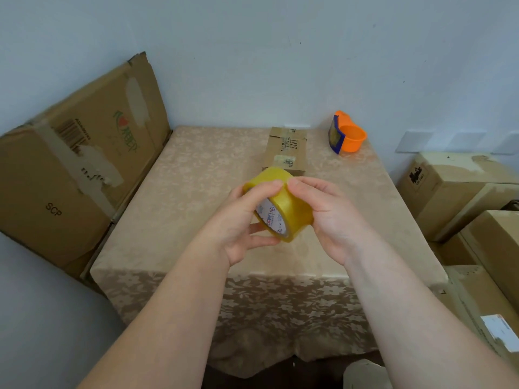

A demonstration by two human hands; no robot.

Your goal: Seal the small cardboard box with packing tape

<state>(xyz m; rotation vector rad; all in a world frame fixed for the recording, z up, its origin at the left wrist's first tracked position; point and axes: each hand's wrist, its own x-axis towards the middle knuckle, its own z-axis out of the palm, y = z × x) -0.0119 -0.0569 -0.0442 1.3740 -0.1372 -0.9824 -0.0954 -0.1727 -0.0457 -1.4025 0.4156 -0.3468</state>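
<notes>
both hands are holding a yellow tape roll [282, 204] up over the table [196, 192], w/ the roll tilted & its printed core facing down-left. left hand [244, 223] is gripping the roll's near-left side, fingers curled round it, thumb lying across the top edge. right hand [328, 217] is clamped on the right side, fingertips [293, 183] pressing the outer face near the top. the small box [286, 148] is sitting closed on the table just behind the roll, not touching it. an orange tape cutter [346, 133] is resting near the box's right, by the wall. big cartons are leaning at left [78, 164] & stacked at right [455, 189].
</notes>
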